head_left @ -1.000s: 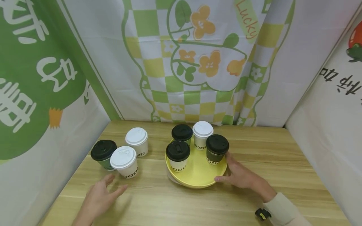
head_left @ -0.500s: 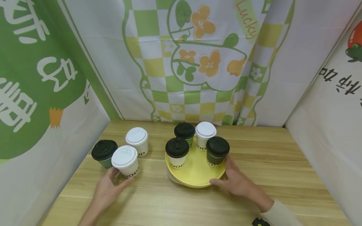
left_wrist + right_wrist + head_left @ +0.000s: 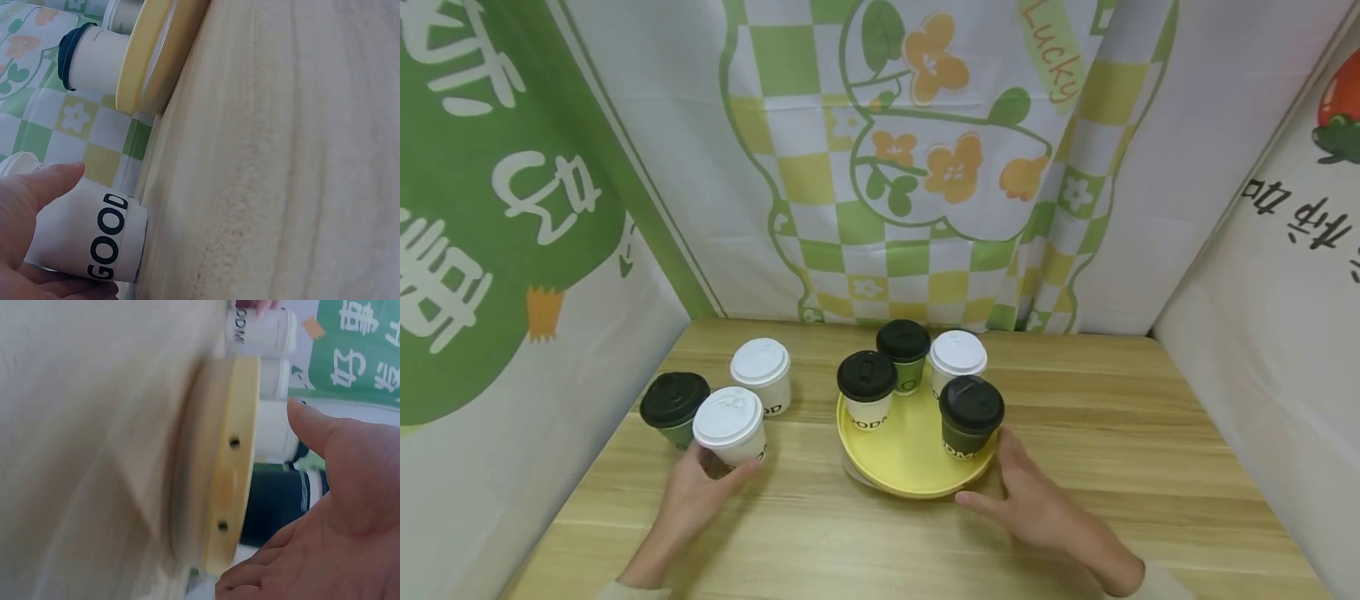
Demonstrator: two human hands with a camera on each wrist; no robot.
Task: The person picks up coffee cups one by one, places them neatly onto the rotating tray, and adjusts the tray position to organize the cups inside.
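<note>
My left hand (image 3: 692,496) grips a white paper cup (image 3: 730,421) with a white lid, thumb on the near side and fingers behind. In the left wrist view, the cup's base is right at the tabletop. My right hand (image 3: 1041,504) touches the right rim of a round yellow turntable (image 3: 898,471), thumb and fingers spread. On it stand a black cup (image 3: 972,408) with a black lid, closest to that hand, a white cup (image 3: 867,396) with a black lid, a green cup (image 3: 904,350) with a black lid and a white-lidded cup (image 3: 957,354), partly hidden.
Beside the gripped cup stand a green cup (image 3: 675,404) with a black lid and another white cup (image 3: 763,371) with a white lid. The wooden table (image 3: 1075,375) meets a checkered curtain (image 3: 895,225) at the back, with printed cloth walls at both sides.
The turntable has turned clockwise seen from above: its near-left cup has moved back, its right cup nearer. My left hand has reached the white cup and closed round it.
</note>
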